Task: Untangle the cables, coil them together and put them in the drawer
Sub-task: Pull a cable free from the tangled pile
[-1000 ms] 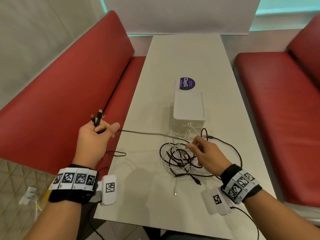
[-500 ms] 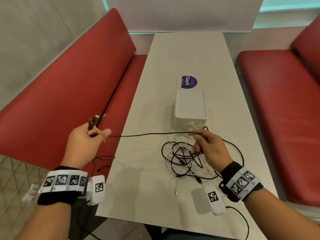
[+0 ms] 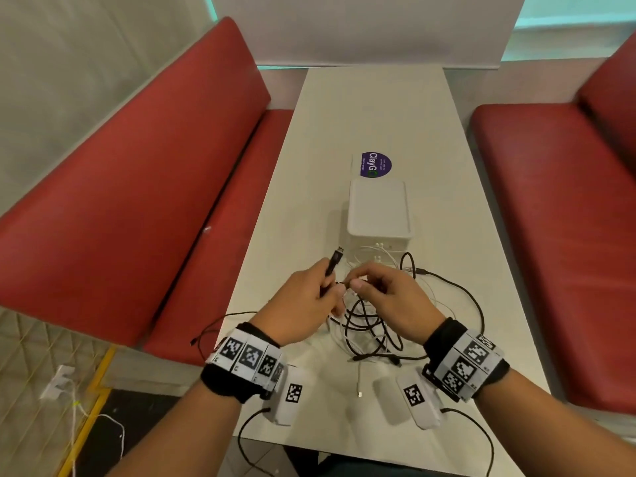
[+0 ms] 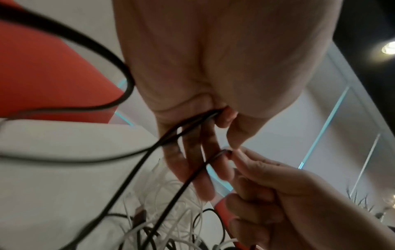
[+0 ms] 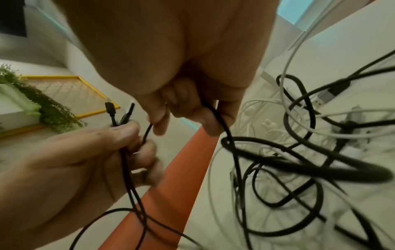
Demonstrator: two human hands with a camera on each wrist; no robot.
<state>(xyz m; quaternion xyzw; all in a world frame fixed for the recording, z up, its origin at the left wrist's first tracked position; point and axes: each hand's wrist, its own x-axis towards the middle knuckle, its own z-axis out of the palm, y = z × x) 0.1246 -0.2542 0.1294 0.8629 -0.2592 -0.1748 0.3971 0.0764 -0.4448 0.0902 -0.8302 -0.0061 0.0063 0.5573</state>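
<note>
A tangle of black and white cables (image 3: 371,328) lies on the white table (image 3: 361,108), just in front of a small white drawer box (image 3: 378,211). My left hand (image 3: 327,287) grips a black cable with its two plug ends (image 3: 335,259) sticking up past the thumb. My right hand (image 3: 361,282) meets it above the tangle and pinches the same black cable (image 5: 147,132) between thumb and forefinger. In the left wrist view the black strands (image 4: 171,140) run out of my left palm (image 4: 213,126) down into the heap. The drawer front is hidden behind my hands.
Red benches run along the left (image 3: 137,187) and right (image 3: 550,218) of the table. A purple sticker (image 3: 375,164) sits behind the box. A black cable loop (image 3: 220,325) hangs off the table's left edge. A white plug (image 3: 359,394) lies near the front edge.
My left hand has come in from over the left bench to meet the right hand above the tangle. The black cable stretched between them has gone slack.
</note>
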